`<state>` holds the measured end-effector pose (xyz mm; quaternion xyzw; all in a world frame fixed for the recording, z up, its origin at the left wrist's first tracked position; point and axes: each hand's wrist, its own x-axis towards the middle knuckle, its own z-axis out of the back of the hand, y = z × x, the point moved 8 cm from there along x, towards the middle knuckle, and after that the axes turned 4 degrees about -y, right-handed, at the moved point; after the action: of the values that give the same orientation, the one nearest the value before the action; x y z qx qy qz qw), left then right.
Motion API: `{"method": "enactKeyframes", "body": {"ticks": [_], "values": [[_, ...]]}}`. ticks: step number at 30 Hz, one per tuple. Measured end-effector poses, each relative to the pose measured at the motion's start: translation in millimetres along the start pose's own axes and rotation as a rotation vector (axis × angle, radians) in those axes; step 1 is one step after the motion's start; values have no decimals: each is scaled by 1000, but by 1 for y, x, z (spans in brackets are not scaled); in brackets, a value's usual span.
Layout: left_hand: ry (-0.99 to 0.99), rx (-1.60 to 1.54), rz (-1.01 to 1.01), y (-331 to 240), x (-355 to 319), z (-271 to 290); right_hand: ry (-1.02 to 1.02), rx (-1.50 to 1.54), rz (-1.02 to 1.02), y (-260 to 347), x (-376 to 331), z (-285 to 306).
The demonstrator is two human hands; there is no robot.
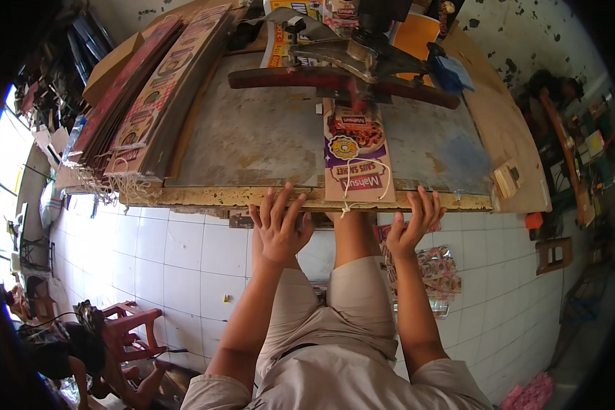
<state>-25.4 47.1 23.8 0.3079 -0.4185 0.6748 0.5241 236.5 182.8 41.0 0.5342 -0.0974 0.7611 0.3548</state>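
Note:
My left hand (280,224) lies at the worktable's front edge with its fingers spread and nothing in them. My right hand (415,223) is at the same edge further right, fingers apart and also holding nothing. Between the two, a long printed card strip (356,154) in tan and purple with a food picture lies flat on the grey worktable (253,130). A white string (389,171) loops over the card and is knotted at its near end. The card's far end runs under a dark metal hand press (359,58) with a red-brown crossbar (280,78).
Stacks of printed card strips (164,89) with strings hanging off stand on the table's left. A blue object (451,72) and a small wooden block (506,180) are at the right. Printed packets (430,273) lie on the tiled floor. A red stool (130,331) and another person (82,355) are lower left.

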Motion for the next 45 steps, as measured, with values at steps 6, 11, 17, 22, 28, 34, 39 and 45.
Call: {"method": "enactKeyframes", "body": {"ticks": [6, 11, 17, 22, 28, 34, 39, 45], "values": [[38, 31, -32, -3, 3, 3, 6, -6, -19, 5, 3, 2], [65, 17, -28, -2, 3, 5, 7, -8, -31, 8, 4, 2], [83, 11, -43, -2, 4, 5, 9, -34, -24, 8, 3, 1], [64, -20, -3, 0, 1, 3, -12, -28, -11, 6, 1, 0], [40, -5, -13, -1, 1, 4, -21, -37, 3, 6, 1, 0], [63, 27, -76, -4, 3, 4, -28, 26, -14, 6, 1, -1], [68, 23, -72, -4, 3, 4, -35, 20, -10, 5, 1, -1], [64, 13, -65, -4, 2, 5, -24, -20, -10, 7, 2, 1]]}}
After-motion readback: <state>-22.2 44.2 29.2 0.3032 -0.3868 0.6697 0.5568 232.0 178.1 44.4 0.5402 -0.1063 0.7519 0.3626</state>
